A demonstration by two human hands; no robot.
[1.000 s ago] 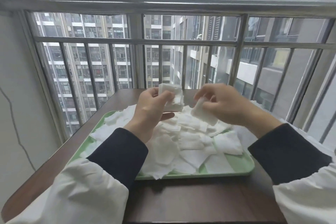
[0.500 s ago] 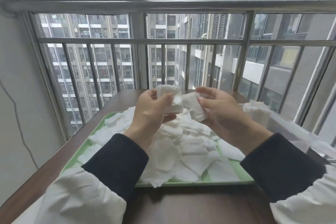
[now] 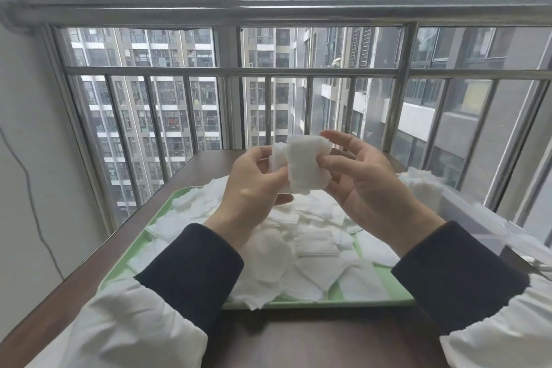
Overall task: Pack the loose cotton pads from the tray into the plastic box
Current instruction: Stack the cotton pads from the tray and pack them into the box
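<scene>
A light green tray (image 3: 167, 212) lies on the brown table, heaped with several loose white cotton pads (image 3: 313, 248). Above the tray my left hand (image 3: 254, 188) grips a small stack of pads (image 3: 304, 164), thumb on its near face. My right hand (image 3: 361, 185) meets the stack from the right, thumb pressed on the front pad and the other fingers spread behind it. To the right of the tray stands the clear plastic box (image 3: 466, 212), with white pads (image 3: 421, 185) showing inside it; its near end runs off behind my right sleeve.
The brown table (image 3: 125, 236) reaches back to a metal railing (image 3: 227, 72) and window. A grey wall with a thin cable closes in the left side. My dark cuffs and white sleeves cover the table's near edge.
My right hand carried its single pad leftward and laid it on the front of the stack in my left hand. Both hands rose slightly; the view tilted up.
</scene>
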